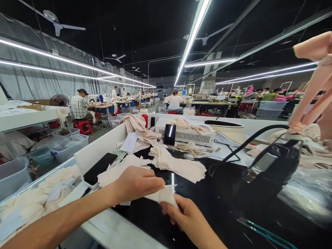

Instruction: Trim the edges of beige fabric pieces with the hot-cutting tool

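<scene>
A small cream fabric piece point(167, 196) is stretched between my two hands above the black tabletop. My left hand point(140, 183) has its fingers closed over the piece's left end, palm down. Gripping the right end, my right hand point(188, 212) pinches the cloth between thumb and fingers. Just beyond my left hand lies a pile of cream cut pieces point(114, 173), partly covered by that hand. A fanned stack of similar fabric pieces point(177, 162) rests farther back on the black surface.
Teal-handled tweezers point(264, 231) lie at right front. A black machine point(275, 166) with a cable stands to the right. Behind the stack are a phone point(169, 135) and a white vented box point(186, 133). A bin of cream pieces point(38, 200) sits left. Several people work farther off.
</scene>
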Tool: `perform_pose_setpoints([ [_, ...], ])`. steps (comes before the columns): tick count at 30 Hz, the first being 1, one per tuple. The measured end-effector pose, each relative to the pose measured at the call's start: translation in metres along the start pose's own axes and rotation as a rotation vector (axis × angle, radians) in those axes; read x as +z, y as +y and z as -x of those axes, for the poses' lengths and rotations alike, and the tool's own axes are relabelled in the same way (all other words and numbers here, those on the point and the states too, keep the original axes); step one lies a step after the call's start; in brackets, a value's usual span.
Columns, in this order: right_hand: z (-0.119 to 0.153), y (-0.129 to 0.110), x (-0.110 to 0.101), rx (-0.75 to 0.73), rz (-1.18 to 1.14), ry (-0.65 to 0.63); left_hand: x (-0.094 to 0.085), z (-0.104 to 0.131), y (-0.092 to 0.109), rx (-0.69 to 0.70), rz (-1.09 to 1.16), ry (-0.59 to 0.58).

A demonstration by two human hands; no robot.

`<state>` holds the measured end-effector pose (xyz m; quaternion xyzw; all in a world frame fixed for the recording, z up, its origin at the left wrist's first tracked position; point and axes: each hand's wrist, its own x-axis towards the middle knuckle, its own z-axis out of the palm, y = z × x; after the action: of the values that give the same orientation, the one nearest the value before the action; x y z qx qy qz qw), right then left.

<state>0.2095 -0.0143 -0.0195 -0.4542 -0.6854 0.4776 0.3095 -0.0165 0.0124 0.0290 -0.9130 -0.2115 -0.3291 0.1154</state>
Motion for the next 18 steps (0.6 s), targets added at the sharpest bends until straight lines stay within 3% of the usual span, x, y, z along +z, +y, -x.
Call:
perform_pose_setpoints([
  [2, -0.005, 0.001, -0.016, -0.055, 0.068, 0.077, 0.008, 0.002, 0.003, 0.241, -0.191, 0.068],
  [4, -0.009, 0.009, -0.032, -0.106, 0.154, 0.126, 0.023, 0.008, 0.011, 0.355, -0.243, 0.058],
  [6, -0.011, 0.023, -0.045, -0.146, 0.278, 0.176, 0.044, 0.016, 0.022, 0.343, -0.204, -0.012],
  [10, -0.012, 0.051, -0.057, -0.265, 0.628, 0.194, 0.076, 0.024, 0.04, 0.19, -0.106, -0.203],
  [14, -0.014, 0.066, -0.069, -0.475, 1.079, 0.301, 0.081, 0.023, 0.043, 0.1, 0.007, -0.3],
  [18, -0.015, 0.069, -0.083, -0.464, 1.231, 0.471, 0.077, 0.021, 0.042, 0.101, 0.064, -0.304],
])
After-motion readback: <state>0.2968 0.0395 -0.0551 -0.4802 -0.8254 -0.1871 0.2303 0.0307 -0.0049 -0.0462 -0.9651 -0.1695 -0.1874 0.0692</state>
